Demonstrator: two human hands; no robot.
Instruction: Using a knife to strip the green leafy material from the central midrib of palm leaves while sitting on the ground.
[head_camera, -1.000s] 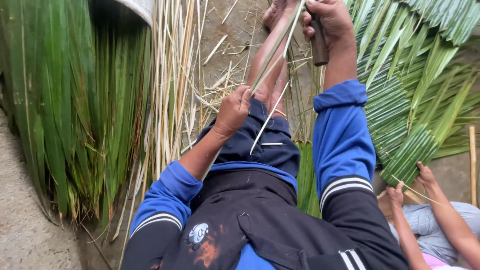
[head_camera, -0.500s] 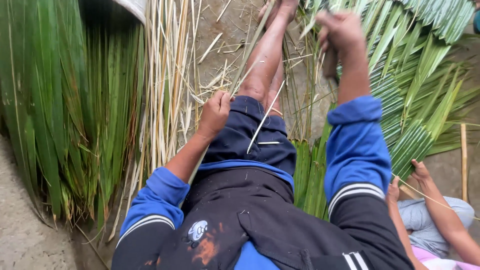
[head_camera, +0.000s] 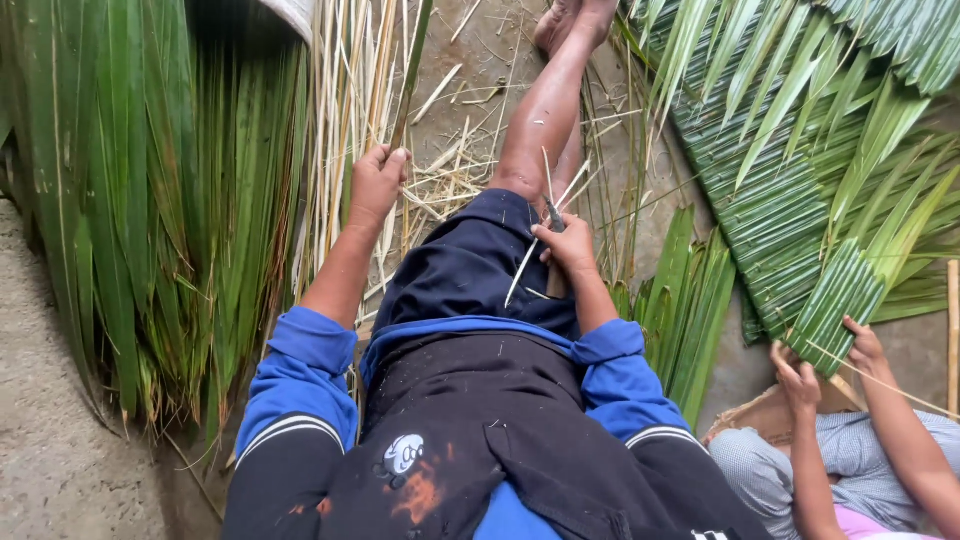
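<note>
Left hand (head_camera: 377, 183) grip pressed together around a green leaf strip (head_camera: 412, 70) above the floor's stripped midribs (head_camera: 345, 100). Right hand (head_camera: 568, 247) pinches a small knife (head_camera: 553, 214) on the thigh. Risk: blade resting against the leg may slip and cut.

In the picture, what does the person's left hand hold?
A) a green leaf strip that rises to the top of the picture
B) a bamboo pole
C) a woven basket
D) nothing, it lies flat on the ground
A: the left hand is closed around a narrow green leaf strip that runs up from the fist to the top edge, beside the pale dry midribs on the ground.
</note>
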